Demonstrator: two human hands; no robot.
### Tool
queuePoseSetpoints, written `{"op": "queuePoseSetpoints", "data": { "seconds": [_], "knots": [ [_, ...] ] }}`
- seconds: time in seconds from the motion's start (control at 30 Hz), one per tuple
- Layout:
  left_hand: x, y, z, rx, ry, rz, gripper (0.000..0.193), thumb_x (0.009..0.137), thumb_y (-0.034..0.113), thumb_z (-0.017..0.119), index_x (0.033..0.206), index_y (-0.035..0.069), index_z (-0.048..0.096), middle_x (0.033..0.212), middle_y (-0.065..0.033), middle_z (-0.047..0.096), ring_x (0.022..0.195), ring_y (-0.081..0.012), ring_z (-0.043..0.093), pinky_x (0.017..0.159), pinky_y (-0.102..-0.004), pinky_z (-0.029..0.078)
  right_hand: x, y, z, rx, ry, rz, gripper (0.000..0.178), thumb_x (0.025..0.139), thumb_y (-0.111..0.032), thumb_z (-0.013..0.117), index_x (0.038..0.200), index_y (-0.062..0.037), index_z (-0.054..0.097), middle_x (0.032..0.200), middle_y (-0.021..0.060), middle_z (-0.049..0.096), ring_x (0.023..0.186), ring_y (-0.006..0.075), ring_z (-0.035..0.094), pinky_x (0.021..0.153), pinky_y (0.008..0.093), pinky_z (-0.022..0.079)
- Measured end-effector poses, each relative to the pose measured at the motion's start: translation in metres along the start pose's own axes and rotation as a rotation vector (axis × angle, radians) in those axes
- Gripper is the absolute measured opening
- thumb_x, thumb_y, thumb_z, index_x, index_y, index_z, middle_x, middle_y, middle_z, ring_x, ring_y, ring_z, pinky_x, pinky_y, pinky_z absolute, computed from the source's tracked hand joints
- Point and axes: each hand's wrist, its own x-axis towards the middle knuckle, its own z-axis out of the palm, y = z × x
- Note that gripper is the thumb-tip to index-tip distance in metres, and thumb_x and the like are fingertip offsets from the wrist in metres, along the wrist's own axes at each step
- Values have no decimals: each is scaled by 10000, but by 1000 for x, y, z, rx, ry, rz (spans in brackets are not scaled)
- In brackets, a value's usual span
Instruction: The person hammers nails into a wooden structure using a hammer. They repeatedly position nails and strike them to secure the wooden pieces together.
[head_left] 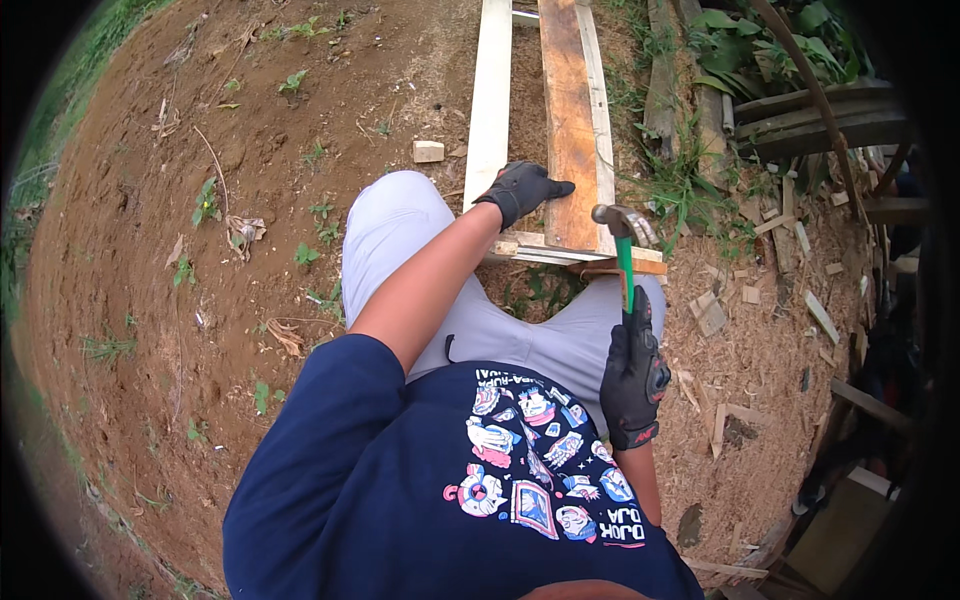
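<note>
My left hand (522, 193), in a black glove, is at the near end of a long wooden frame. Its thumb lies over the left edge of a reddish-brown plank (571, 120); the other fingers are bent at the plank's side and partly hidden. My right hand (637, 372), also gloved in black, is closed round the handle of a claw hammer (626, 262). The green handle points up, and the metal head is beside the plank's near right corner. A pale board (490, 100) runs along the frame's left side. Short crosspieces (545, 250) lie at the near end, between my knees.
A small wood block (428, 151) lies on the brown soil left of the frame. Offcuts (708, 313) and sawdust cover the ground at right. Farther right are stacked timbers (825, 120) and a curved rusty rod (815, 95). Grass (685, 190) grows beside the frame.
</note>
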Motion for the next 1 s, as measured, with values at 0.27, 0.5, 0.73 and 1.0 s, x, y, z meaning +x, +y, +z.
{"op": "queuePoseSetpoints", "data": {
  "seconds": [0.27,0.5,0.73,1.0],
  "knots": [
    [0,10,-7,-57,-139,-50,688,886,641,727,1029,-27,804,970,-213,774,962,-325,742,921,-422,538,-18,12,40,-240,-288,75,381,1033,-185,626,1394,-64,640,945,176,711,721,367,677,636,485,527],
    [1,4,-7,-37,-114,-27,720,880,664,716,1051,-30,804,971,-206,780,955,-326,742,921,-420,539,-2,-22,-17,99,54,133,499,1100,-91,521,1592,-33,455,1321,279,684,1105,403,720,859,463,573],
    [3,3,-3,-25,-92,0,723,870,682,714,1051,-11,808,973,-211,778,944,-338,739,916,-428,539,-7,1,12,-269,-338,98,328,1038,-166,608,1333,-35,666,952,213,714,768,404,697,669,519,543],
    [-2,6,-6,-8,-73,-32,697,893,668,698,995,-13,811,936,-205,772,916,-335,734,898,-433,536,-7,-9,14,-52,36,39,541,1048,-140,576,1577,-75,487,1044,222,736,798,388,721,694,501,561]
  ]
}}
